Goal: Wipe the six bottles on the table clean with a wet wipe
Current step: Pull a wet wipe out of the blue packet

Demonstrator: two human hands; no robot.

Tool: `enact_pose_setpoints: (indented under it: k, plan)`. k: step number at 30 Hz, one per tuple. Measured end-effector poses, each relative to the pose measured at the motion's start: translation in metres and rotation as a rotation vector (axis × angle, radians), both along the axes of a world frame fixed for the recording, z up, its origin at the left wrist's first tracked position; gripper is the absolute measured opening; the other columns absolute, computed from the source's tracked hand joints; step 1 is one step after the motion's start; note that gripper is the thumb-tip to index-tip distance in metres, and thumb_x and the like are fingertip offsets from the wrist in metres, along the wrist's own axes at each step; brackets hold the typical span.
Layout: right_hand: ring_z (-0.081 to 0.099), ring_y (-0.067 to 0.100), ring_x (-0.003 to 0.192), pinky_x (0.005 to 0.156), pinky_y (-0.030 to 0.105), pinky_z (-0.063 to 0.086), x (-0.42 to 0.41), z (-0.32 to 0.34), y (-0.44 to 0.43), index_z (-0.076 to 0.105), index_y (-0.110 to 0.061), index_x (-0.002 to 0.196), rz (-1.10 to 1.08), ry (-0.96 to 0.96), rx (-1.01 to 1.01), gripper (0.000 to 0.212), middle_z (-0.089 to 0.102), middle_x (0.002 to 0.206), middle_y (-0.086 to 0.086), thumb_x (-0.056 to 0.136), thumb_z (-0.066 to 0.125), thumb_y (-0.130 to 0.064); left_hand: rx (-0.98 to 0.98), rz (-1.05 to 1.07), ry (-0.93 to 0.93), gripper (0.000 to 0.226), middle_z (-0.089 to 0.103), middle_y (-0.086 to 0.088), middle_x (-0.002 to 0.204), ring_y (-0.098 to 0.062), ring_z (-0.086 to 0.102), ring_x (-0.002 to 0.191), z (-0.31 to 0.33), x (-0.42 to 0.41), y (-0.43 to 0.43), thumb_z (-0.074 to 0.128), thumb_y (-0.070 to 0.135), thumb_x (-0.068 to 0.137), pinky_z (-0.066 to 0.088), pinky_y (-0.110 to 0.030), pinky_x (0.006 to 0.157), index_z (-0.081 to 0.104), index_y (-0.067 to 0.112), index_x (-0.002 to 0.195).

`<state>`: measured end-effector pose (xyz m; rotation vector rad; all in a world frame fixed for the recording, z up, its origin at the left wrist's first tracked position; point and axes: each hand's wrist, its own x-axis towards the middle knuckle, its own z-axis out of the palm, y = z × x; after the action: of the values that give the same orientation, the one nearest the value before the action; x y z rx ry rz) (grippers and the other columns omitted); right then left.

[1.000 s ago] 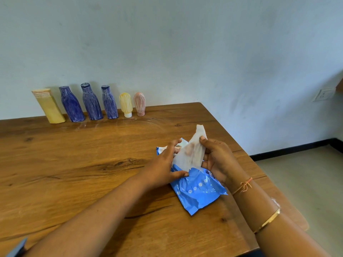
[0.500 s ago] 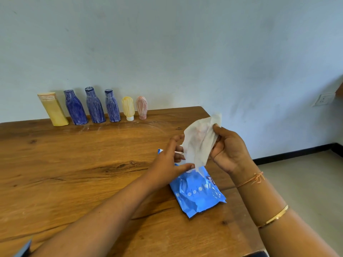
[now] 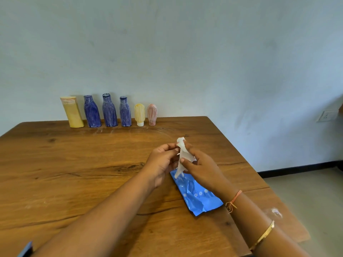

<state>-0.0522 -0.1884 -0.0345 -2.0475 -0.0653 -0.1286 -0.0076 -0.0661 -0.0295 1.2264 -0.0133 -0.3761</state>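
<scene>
Holding a white wet wipe [image 3: 182, 156] up over the wooden table [image 3: 74, 173], pinched between both hands. Left hand [image 3: 163, 160] at 9 o'clock of the wipe, fingertips curled and clamped on its upper part. Right hand [image 3: 202, 169] at 3 o'clock of it, thumb and fingers closed on the sheet a little lower. Hanging crumpled and roughly upright, lower tip close over the far end of the blue wipe pack [image 3: 196, 195]; touching or not, cannot tell. Pack flat on the table at 5 o'clock of the hands.

Six bottles in a row at 11 o'clock from the hands, along the table's far edge by the pale wall [image 3: 204, 52], well apart from the wipe. From the row's 9 o'clock end: tall yellow bottle [image 3: 72, 112], first blue bottle [image 3: 91, 113], second blue bottle [image 3: 109, 111], third blue bottle [image 3: 125, 112], small yellow bottle [image 3: 139, 114], small pink bottle [image 3: 152, 114]. All standing, near one another.

Orange thread [image 3: 233, 201] and gold bangle [image 3: 263, 236] on the right forearm.
</scene>
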Motion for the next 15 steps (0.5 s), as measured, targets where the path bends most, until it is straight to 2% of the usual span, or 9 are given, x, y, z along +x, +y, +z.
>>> enact_pose_setpoints:
  k: [2,4,5,6,8,11,13,15]
  plan:
    - [0.059,0.014,0.105,0.088,0.025,0.05,-0.002,0.003,-0.001,0.05,-0.014,0.132,-0.101,-0.023,-0.047,0.04,0.058,0.124,0.002,0.093,0.052,-0.012,0.007,-0.04,0.0,0.018,0.068,-0.005,0.086,-0.013,0.064,0.075,0.003,-0.007,0.006,0.05,-0.001,0.092,0.056,-0.022,0.061,0.064,0.01,0.095]
    - [0.067,0.011,0.082,0.068,0.019,0.053,-0.005,0.006,-0.002,0.064,-0.005,0.113,-0.155,0.037,0.138,0.025,0.068,0.101,0.009,0.092,0.049,-0.003,0.094,-0.065,-0.056,0.022,0.068,-0.004,0.095,-0.012,0.064,0.084,0.002,-0.013,0.012,0.051,-0.001,0.091,0.057,-0.025,0.072,0.066,0.014,0.098]
    - [0.069,0.014,0.073,0.063,0.021,0.055,-0.007,0.008,-0.001,0.067,-0.002,0.103,-0.168,0.081,0.283,0.023,0.07,0.09,0.011,0.091,0.048,0.002,0.187,-0.063,-0.113,0.024,0.067,-0.003,0.102,-0.014,0.063,0.091,0.001,-0.016,0.014,0.053,-0.001,0.09,0.056,-0.03,0.079,0.066,0.017,0.1]
    - [0.07,0.021,0.074,0.067,0.029,0.058,-0.008,0.01,-0.001,0.068,-0.001,0.096,-0.2,0.107,0.417,0.024,0.07,0.085,0.014,0.089,0.047,0.006,0.303,-0.049,-0.173,0.024,0.064,-0.002,0.109,-0.014,0.062,0.097,-0.002,-0.018,0.016,0.056,0.001,0.09,0.055,-0.031,0.084,0.064,0.019,0.102]
    - [0.068,0.037,0.085,0.079,0.044,0.056,-0.007,0.014,0.0,0.069,-0.002,0.087,-0.304,0.107,0.576,0.026,0.07,0.087,0.021,0.086,0.046,0.011,0.575,-0.027,-0.295,0.027,0.059,0.001,0.117,-0.013,0.058,0.102,-0.006,-0.024,0.018,0.061,0.008,0.088,0.052,-0.028,0.083,0.058,0.023,0.111]
    - [0.067,0.037,0.087,0.08,0.044,0.055,-0.006,0.017,0.002,0.068,-0.003,0.084,-0.402,0.08,0.643,0.03,0.069,0.09,0.021,0.085,0.044,0.015,1.006,-0.157,-0.505,0.055,0.045,0.002,0.138,-0.016,0.046,0.123,-0.017,-0.033,0.019,0.068,0.034,0.083,0.042,-0.03,0.099,0.045,0.024,0.132]
    - [0.067,0.037,0.086,0.081,0.047,0.055,-0.004,0.018,0.003,0.068,-0.003,0.084,-0.424,0.068,0.647,0.031,0.069,0.09,0.02,0.084,0.043,0.015,1.211,-0.31,-0.626,0.079,0.025,0.001,0.153,-0.019,0.025,0.14,-0.026,-0.039,0.016,0.065,0.051,0.08,0.029,-0.036,0.11,0.029,0.022,0.144]
    - [0.068,0.035,0.084,0.079,0.047,0.056,0.001,0.018,0.006,0.068,-0.005,0.079,-0.424,0.05,0.636,0.033,0.07,0.086,0.017,0.084,0.043,0.014,1.355,-0.421,-0.694,0.091,0.009,-0.003,0.158,-0.022,0.008,0.145,-0.032,-0.038,0.01,0.06,0.06,0.079,0.018,-0.041,0.116,0.017,0.019,0.149]
